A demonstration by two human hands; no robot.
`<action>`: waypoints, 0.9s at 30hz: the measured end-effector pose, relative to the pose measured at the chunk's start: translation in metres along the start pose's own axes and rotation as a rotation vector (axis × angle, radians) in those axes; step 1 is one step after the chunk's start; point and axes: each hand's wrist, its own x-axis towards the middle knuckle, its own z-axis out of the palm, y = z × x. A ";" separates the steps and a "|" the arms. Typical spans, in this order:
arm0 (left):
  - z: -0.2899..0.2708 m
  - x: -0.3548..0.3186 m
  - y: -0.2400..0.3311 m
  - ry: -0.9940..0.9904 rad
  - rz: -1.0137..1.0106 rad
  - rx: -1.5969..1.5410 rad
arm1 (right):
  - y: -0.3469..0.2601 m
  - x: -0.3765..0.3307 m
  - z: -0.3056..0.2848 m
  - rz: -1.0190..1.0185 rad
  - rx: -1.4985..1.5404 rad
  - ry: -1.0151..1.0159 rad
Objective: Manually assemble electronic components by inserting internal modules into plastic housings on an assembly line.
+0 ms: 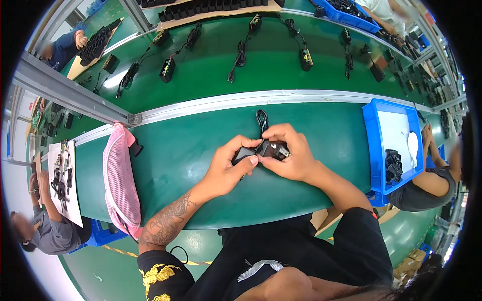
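Observation:
Both my hands meet over the middle of the green worktable (175, 130). My left hand (226, 168) is closed on a dark adapter casing (243, 155), with thumb and forefinger at its inner end. My right hand (299, 156) grips a black power adapter part (275, 150) that shows small bright metal spots near the fingers. The two dark pieces lie end to end, fingertips almost touching; whether they are joined I cannot tell. A bundled black cable (262, 119) rests on the table just beyond my fingers, leading toward the parts. My fingers cover much of both pieces.
On the left lies a pink mesh bag (120, 175); a blue bin (374, 150) with black parts (393, 165) stands on the right. Past the metal rail (211, 101), several adapters with cables lie on a green conveyor (201, 78). Other people work at both sides.

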 end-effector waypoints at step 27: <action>-0.009 0.004 -0.023 0.127 0.100 -0.131 | 0.006 0.004 0.001 0.156 0.148 -0.031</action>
